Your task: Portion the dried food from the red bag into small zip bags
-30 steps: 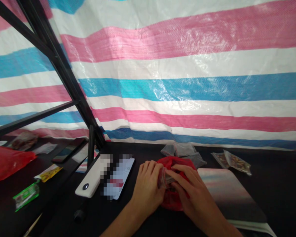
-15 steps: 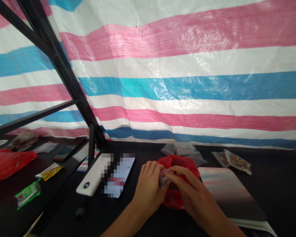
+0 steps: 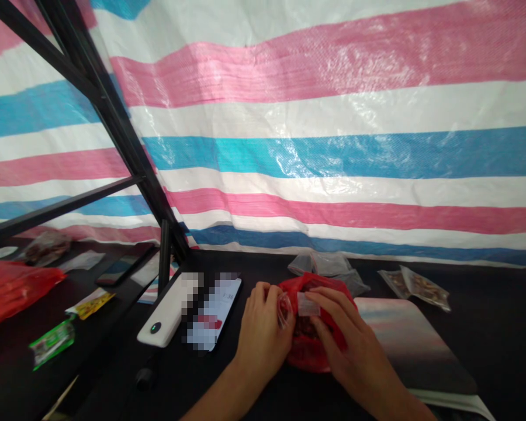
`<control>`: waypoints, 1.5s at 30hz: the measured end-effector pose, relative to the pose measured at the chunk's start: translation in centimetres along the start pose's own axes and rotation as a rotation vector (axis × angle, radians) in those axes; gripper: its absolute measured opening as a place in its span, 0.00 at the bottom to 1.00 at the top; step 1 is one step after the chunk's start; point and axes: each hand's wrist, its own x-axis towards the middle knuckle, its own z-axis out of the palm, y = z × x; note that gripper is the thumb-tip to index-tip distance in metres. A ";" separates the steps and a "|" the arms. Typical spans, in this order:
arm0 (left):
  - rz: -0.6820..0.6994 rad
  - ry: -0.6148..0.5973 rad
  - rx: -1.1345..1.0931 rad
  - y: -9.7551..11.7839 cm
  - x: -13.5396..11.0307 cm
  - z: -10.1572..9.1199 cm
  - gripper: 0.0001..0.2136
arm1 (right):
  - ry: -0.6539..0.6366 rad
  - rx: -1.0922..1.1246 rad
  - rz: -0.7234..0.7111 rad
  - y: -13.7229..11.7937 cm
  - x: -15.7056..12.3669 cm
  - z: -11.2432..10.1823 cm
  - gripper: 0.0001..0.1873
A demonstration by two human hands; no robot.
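Observation:
A red plastic bag lies on the black table in front of me. Over it, my left hand and my right hand together hold a small clear plastic pouch. The left fingers pinch its left edge and the right fingers pinch its right edge, so its mouth is spread between them. What the pouch holds cannot be made out.
A white power bank and a phone lie left of my hands. A flat grey pad sits to the right. Clear pouches and filled pouches lie at the back by the striped tarp. A black frame post stands left.
My hands were pressed together over the red bag; now they have drawn slightly apart and the clear pouch shows stretched between the fingertips.

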 end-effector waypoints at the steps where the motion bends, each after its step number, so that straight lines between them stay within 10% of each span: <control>1: -0.055 -0.017 0.023 0.0 0.1 -0.1 0.06 | 0.009 -0.031 0.030 0.2 0.1 0.0 0.17; 9: -0.306 -0.266 -0.228 -0.6 0.9 -1.2 0.06 | -0.202 -0.329 -0.045 2.1 0.2 0.0 0.17; 17: -0.492 -0.099 -1.053 -1.4 2.0 -0.7 0.07 | -0.123 -0.309 -0.043 2.8 0.8 -1.9 0.15; 25: -0.183 0.087 -0.598 -2.0 1.5 0.5 0.06 | -0.272 -0.347 -0.103 3.3 0.0 -0.9 0.24; 30: -0.209 -0.160 -0.876 -1.5 1.6 0.5 0.04 | -0.274 -0.318 -0.037 3.2 0.0 -0.5 0.18; 45: -0.276 -0.175 -1.059 0.4 1.2 -0.8 0.08 | -0.356 -0.292 0.038 2.9 -0.3 -0.8 0.19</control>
